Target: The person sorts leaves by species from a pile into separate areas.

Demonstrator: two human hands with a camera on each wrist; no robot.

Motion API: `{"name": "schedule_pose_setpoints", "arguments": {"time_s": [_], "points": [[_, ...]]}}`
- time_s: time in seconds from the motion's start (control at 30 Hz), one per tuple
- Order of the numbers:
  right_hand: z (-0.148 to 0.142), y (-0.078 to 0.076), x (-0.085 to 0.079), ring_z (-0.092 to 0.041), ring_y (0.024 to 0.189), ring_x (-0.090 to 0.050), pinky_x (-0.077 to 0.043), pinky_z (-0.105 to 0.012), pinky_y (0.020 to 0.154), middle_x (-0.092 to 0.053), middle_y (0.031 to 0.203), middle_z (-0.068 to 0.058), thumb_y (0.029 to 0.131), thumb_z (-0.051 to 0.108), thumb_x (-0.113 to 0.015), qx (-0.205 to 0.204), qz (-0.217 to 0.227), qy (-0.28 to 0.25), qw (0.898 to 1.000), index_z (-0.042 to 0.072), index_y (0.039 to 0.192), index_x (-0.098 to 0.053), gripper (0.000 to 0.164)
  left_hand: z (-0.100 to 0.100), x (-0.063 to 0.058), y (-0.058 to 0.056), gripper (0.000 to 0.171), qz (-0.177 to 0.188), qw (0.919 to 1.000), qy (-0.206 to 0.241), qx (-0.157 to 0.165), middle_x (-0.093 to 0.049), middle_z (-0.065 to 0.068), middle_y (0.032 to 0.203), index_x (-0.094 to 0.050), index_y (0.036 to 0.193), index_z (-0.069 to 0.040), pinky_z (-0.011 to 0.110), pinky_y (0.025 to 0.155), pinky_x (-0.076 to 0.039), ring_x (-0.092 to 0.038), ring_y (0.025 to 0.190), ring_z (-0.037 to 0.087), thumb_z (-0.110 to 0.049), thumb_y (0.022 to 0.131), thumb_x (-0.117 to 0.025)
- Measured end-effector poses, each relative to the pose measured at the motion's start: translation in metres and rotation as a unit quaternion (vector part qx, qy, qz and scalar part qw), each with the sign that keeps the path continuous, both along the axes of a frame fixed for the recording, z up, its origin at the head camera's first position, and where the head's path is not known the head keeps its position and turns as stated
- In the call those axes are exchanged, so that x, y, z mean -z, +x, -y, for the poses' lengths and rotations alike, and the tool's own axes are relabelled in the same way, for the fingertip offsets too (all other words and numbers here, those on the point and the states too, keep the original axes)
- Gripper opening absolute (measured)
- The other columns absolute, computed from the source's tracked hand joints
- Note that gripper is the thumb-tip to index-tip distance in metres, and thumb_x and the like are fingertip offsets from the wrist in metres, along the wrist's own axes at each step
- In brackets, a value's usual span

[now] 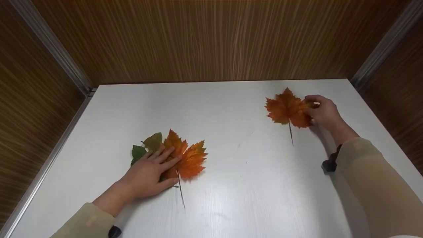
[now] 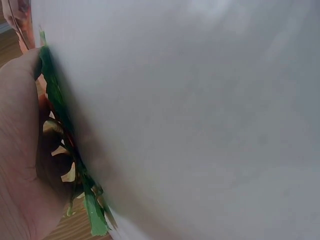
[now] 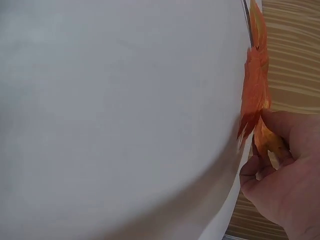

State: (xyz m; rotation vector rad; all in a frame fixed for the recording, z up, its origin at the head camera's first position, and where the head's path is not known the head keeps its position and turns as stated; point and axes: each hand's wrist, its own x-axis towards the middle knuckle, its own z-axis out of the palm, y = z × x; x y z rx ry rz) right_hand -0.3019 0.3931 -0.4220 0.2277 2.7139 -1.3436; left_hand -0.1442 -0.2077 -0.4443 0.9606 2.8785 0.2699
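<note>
In the head view my left hand (image 1: 148, 172) lies with its fingers spread over a small cluster of leaves. An orange maple leaf (image 1: 193, 160) sticks out to its right, its thin dark stem pointing toward me. Green leaves (image 1: 138, 152) show past the back of that hand; the left wrist view has a green leaf (image 2: 55, 90) along the tabletop below the palm. At the far right, my right hand (image 1: 325, 112) pinches the right edge of another orange maple leaf (image 1: 281, 107). Thumb and fingers grip that leaf's edge in the right wrist view.
The leaves lie on a white tabletop (image 1: 224, 125). Brown wood-grain panels (image 1: 218, 39) stand at the back and both sides, with metal strips (image 1: 53, 46) at the corners. Dark devices, such as the one on the right wrist (image 1: 330, 165), show under the sleeves.
</note>
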Motion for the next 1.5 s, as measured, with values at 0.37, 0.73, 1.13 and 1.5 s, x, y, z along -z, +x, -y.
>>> {"name": "schedule_pose_setpoints", "arguments": {"time_s": [0.37, 0.73, 1.13, 1.5], "points": [[-0.012, 0.006, 0.001, -0.041, 0.148, -0.039, -0.044, -0.053, 0.114, -0.029, 0.169, -0.02, 0.107, 0.02, -0.066, 0.009, 0.01, -0.02, 1.0, 0.015, 0.169, -0.027, 0.073, -0.003, -0.001, -0.002, 0.074, 0.0, 1.0, -0.008, 0.005, -0.029, 0.012, 0.172, -0.042, 0.164, -0.024, 0.067, 0.121, -0.027, -0.024, 0.157, 0.044, -0.068, 0.105, -0.049], [-0.021, 0.031, -0.005, -0.045, 0.156, -0.026, -0.037, -0.061, 0.118, -0.02, 0.174, -0.018, 0.103, 0.038, -0.071, -0.001, -0.018, 0.017, 1.0, 0.021, 0.17, -0.026, 0.082, -0.006, 0.001, -0.005, 0.075, -0.002, 0.9999, -0.012, 0.011, -0.027, 0.011, 0.173, -0.041, 0.164, -0.025, 0.067, 0.121, -0.027, -0.024, 0.157, 0.044, -0.07, 0.104, -0.046], [0.001, 0.054, -0.001, -0.042, 0.152, -0.033, -0.036, -0.062, 0.118, -0.041, 0.165, -0.016, 0.101, 0.043, -0.075, -0.068, 0.001, 0.025, 0.997, 0.018, 0.165, -0.042, 0.076, -0.003, -0.002, -0.002, 0.074, 0.002, 1.0, -0.008, -0.002, -0.028, 0.01, 0.173, -0.041, 0.165, -0.027, 0.068, 0.121, -0.026, -0.024, 0.158, 0.042, -0.07, 0.104, -0.047], [0.008, 0.046, 0.008, -0.048, 0.154, -0.029, -0.038, -0.064, 0.116, -0.037, 0.166, -0.022, 0.101, 0.053, -0.07, -0.113, 0.031, 0.108, 0.987, 0.014, 0.163, -0.044, 0.078, 0.001, 0.001, 0.001, 0.074, -0.007, 0.9999, -0.009, 0.004, -0.029, 0.012, 0.172, -0.041, 0.165, -0.026, 0.068, 0.121, -0.027, -0.025, 0.156, 0.045, -0.069, 0.105, -0.047]]}}
